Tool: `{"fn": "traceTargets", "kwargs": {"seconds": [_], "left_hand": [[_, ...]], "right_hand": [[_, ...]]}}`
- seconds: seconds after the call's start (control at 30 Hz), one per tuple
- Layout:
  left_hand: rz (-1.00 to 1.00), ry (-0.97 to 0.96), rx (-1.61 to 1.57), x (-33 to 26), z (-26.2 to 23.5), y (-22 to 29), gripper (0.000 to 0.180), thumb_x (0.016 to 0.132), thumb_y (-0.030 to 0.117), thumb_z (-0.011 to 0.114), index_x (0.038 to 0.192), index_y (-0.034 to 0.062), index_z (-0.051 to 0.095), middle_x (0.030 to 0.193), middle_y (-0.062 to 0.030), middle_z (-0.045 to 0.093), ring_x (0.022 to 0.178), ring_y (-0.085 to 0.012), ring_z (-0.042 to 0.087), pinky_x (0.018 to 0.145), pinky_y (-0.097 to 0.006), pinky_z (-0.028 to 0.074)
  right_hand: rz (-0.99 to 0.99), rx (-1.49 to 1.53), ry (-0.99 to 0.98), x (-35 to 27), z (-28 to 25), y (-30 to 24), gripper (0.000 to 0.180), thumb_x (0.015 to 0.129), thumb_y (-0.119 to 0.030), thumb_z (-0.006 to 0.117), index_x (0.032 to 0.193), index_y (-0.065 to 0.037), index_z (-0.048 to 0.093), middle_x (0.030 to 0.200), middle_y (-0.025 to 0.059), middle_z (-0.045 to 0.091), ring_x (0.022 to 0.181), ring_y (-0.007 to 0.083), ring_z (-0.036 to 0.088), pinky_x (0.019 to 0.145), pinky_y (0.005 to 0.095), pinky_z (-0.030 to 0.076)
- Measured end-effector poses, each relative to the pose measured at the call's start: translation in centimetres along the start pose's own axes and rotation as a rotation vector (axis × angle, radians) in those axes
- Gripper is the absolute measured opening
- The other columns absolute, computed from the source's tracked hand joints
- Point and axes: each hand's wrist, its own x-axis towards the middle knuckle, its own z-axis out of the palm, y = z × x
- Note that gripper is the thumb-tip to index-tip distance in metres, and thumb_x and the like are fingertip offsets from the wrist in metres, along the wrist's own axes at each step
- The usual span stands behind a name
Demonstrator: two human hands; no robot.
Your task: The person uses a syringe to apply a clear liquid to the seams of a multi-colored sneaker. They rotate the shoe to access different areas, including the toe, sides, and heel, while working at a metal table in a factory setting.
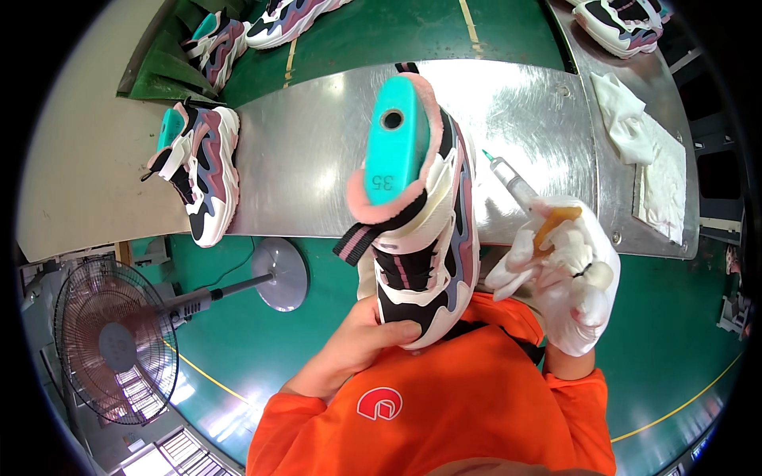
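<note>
My bare left hand (361, 341) is closed round the toe of a sneaker (464, 210), thumb across its top. The sneaker is white, black, pink and purple, with a turquoise shoe last (394, 163) filling its opening. Its toe points toward me. On the right, my white-gloved right hand (567, 278) grips a syringe (512, 182) with a clear barrel. The syringe's green tip points up and left, just right of the sneaker and apart from it. An amber-coloured piece or stain (556, 226) shows at the gloved fingers; I cannot tell which.
A metal table (302, 159) lies ahead. A similar sneaker (210, 170) stands at its left, with others (278, 24) on a green surface beyond and one (619, 28) far right. White cloths (663, 178) lie at right. A standing fan (119, 341) is lower left.
</note>
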Motion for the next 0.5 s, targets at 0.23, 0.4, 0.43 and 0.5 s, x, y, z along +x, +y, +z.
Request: {"fn": "traceTargets", "kwargs": {"seconds": [0.23, 0.4, 0.43, 0.5], "left_hand": [[0.141, -0.008, -0.114, -0.9, -1.4, 0.7, 0.072, 0.075, 0.011, 0.070, 0.138, -0.0046, 0.038, 0.126, -0.0133, 0.056, 0.111, -0.0235, 0.059, 0.087, -0.034, 0.051], [0.113, -0.067, -0.176, -0.7, -5.3, 0.4, 0.080, 0.070, 0.015, 0.075, 0.138, -0.0052, 0.037, 0.125, -0.0136, 0.057, 0.110, -0.0233, 0.060, 0.092, -0.033, 0.050], [0.116, -0.057, -0.167, -0.7, -5.6, 0.5, 0.081, 0.070, 0.016, 0.075, 0.138, -0.0052, 0.037, 0.125, -0.0135, 0.056, 0.110, -0.0230, 0.060, 0.092, -0.032, 0.050], [0.110, -0.071, -0.155, -0.6, -6.4, 0.4, 0.082, 0.069, 0.016, 0.075, 0.138, -0.0051, 0.036, 0.126, -0.0136, 0.056, 0.112, -0.0232, 0.059, 0.093, -0.032, 0.049]], "right_hand": [[-0.187, -0.092, 0.246, 0.7, -0.8, 0.0, 0.078, 0.059, -0.013, 0.071, 0.130, 0.002, 0.043, 0.096, 0.0117, 0.057, 0.092, 0.0260, 0.064, 0.088, 0.0386, 0.052], [-0.322, -0.144, 0.181, 1.7, -1.5, 0.8, 0.080, 0.060, 0.005, 0.068, 0.135, -0.001, 0.039, 0.108, 0.0100, 0.055, 0.109, 0.0267, 0.060, 0.093, 0.0371, 0.050], [-0.320, -0.176, 0.186, 1.8, -1.6, 0.8, 0.080, 0.061, 0.007, 0.068, 0.135, -0.002, 0.038, 0.108, 0.0102, 0.055, 0.110, 0.0265, 0.060, 0.093, 0.0366, 0.050], [-0.316, -0.191, 0.186, 2.1, -1.8, 0.9, 0.078, 0.063, 0.009, 0.066, 0.135, -0.002, 0.039, 0.109, 0.0104, 0.055, 0.109, 0.0259, 0.060, 0.092, 0.0354, 0.050]]}}
